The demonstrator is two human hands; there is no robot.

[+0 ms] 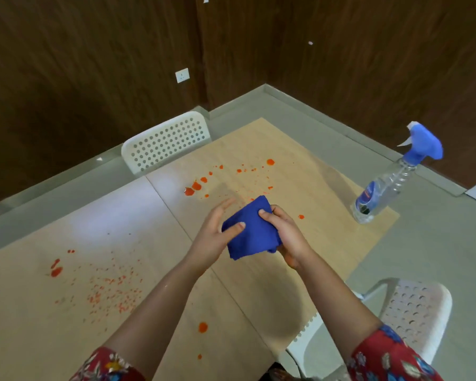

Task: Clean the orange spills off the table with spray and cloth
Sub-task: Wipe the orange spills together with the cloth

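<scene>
Table (313, 193), light wood, is filling most of your view and is carrying three groups of orange spills: a broad field of fine specks (107, 290) on your near left, a chain of larger drops (195, 187) running along the far middle, and two isolated drops (202, 327) close to your body. Two white perforated chairs are standing at the table, one (166, 140) at the far edge and one (412, 306) at your near right. The spray bottle (382, 188), clear with a blue trigger head, is standing upright near the table's far right corner, well apart from your hands. The blue cloth (252, 229), bunched into a loose wad, is sitting between your hands over the middle of the table, just short of the far drops. Your right hand (289, 237) is gripping the cloth, fingers curled around its right side. Your left hand (215, 235) is steadying it, thumb pressing on the fabric, remaining fingers extending loosely forward.
</scene>
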